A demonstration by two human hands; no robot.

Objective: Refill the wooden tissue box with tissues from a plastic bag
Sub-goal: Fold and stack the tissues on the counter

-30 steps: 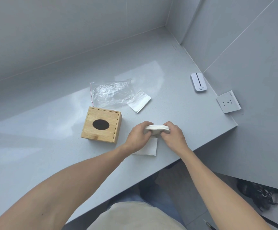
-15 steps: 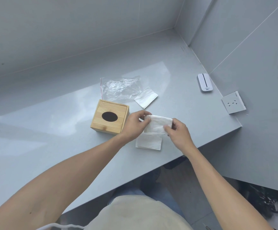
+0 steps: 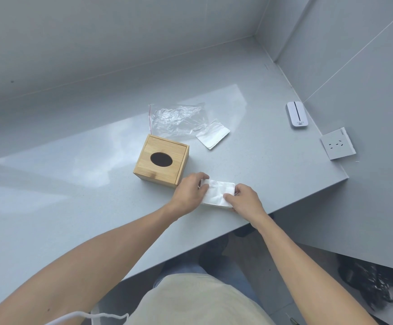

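Note:
A square wooden tissue box (image 3: 161, 160) with a dark oval slot in its lid stands on the grey counter (image 3: 73, 195). Just right of it lies a white stack of tissues (image 3: 217, 192), flat on the counter. My left hand (image 3: 189, 193) grips its left end and my right hand (image 3: 243, 199) grips its right end. Behind the box lies a crumpled clear plastic bag (image 3: 178, 118) with a red zip strip. A single folded tissue (image 3: 213, 136) rests at the bag's right corner.
A small white device (image 3: 296, 114) lies near the right wall. A white wall socket (image 3: 337, 144) is mounted on the right wall beside the counter's corner. The counter's front edge runs just below my hands. Dark items sit on the floor at lower right.
The tissues I held up between both hands have come down onto the sheet that lay on the counter, forming one stack. Both hands stayed on its ends.

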